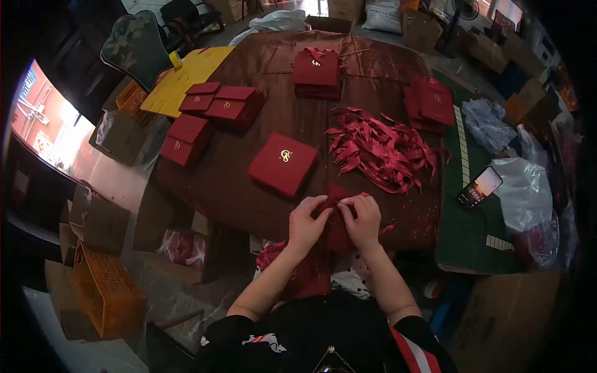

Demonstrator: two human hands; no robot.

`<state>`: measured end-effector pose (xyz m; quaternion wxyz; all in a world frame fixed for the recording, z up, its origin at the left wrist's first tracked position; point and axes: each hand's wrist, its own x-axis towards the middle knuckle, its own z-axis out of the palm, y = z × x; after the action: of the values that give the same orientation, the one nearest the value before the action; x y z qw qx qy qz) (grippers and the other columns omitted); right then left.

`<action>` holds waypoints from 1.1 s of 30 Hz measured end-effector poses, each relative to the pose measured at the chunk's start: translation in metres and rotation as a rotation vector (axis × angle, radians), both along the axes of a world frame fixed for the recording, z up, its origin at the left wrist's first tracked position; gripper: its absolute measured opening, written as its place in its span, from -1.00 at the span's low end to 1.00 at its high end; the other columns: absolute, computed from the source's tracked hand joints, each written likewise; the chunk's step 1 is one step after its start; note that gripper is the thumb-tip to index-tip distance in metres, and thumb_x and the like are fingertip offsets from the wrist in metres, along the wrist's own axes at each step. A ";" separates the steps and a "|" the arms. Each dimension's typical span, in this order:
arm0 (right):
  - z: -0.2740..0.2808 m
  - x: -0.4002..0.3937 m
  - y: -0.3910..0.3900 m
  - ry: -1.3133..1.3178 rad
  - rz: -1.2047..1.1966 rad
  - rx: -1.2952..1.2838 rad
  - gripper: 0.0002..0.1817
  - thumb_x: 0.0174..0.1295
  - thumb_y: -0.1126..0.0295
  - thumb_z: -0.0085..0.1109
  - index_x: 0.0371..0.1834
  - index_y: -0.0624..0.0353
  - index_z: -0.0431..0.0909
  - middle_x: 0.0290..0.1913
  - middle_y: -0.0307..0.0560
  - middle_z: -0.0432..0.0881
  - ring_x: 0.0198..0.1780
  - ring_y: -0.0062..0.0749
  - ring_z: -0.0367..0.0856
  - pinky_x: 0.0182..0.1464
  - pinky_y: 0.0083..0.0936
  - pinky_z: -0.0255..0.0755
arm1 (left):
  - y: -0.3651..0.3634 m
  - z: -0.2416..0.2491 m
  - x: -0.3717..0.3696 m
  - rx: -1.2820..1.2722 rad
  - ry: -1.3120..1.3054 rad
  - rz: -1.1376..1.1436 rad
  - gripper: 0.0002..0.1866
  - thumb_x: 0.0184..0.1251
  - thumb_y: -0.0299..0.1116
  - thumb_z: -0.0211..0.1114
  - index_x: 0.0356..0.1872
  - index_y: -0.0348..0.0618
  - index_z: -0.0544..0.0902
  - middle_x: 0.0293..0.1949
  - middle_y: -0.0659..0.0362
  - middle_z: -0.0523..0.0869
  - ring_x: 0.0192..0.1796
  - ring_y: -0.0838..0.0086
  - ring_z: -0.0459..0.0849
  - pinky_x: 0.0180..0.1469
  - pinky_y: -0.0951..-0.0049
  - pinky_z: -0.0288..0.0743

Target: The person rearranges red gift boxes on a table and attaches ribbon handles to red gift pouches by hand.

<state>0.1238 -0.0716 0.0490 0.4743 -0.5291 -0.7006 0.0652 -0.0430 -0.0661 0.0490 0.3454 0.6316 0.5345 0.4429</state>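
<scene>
My left hand and my right hand are close together at the table's near edge. Both are closed, thumbs and fingertips pinching the upper part of a small dark red pouch that hangs between them. Fingers partly cover its top, so the exact grip is hard to see. Beyond my hands lies a stack of red pouches with a gold logo on top. To its right is a tangled heap of red ribbons. More red pouches rest in my lap, below my left wrist.
Several red pouch stacks stand on the brown-covered table: some at left, one at the far side, one at right. A phone and clear plastic bags lie right. An orange crate stands lower left.
</scene>
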 end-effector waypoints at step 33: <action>0.006 0.010 0.002 0.008 0.231 -0.003 -0.90 0.18 0.42 0.37 -0.35 0.16 0.63 -0.32 -0.10 0.63 -0.21 -0.10 0.57 -0.11 -0.22 0.47 | -0.033 -0.004 0.020 0.355 0.256 0.022 -0.55 0.25 -0.50 0.39 0.18 -0.33 0.59 -0.12 -0.11 0.65 -0.07 -0.02 0.66 -0.05 0.16 0.57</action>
<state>0.1340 -0.0699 0.0550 0.4659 -0.4454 -0.7547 0.1225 -0.0233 -0.0989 0.0452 0.1534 0.7276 0.4945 0.4500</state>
